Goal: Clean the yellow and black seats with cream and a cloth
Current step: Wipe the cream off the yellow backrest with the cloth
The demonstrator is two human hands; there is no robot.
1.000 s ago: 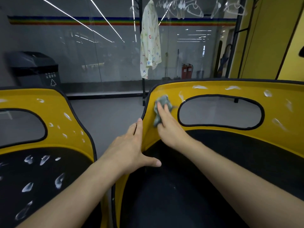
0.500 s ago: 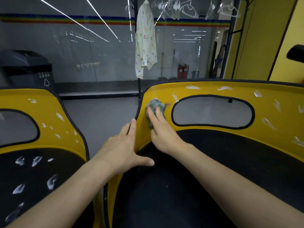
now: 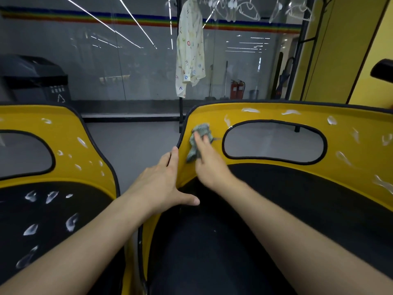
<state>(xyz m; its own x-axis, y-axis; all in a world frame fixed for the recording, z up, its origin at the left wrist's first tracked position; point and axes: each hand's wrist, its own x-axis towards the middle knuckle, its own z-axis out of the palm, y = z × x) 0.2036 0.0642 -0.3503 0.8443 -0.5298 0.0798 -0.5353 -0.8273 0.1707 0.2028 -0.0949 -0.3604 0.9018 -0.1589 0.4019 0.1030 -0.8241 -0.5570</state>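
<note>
Right grip (image 3: 209,167) at frame centre, fingers laid flat on the cloth (image 3: 201,132), pressing it to the yellow back of the right seat (image 3: 265,112). Flat fingers likely spread the rubbing pressure. Left grip (image 3: 161,184), just left of it, is splayed and unclenched, straight fingers behind the seat's edge, thumb in front, probably bracing against the push. Cream (image 3: 251,110) streaks line the top, unwiped. The left seat (image 3: 63,118), at frame left, is dotted too.
</note>
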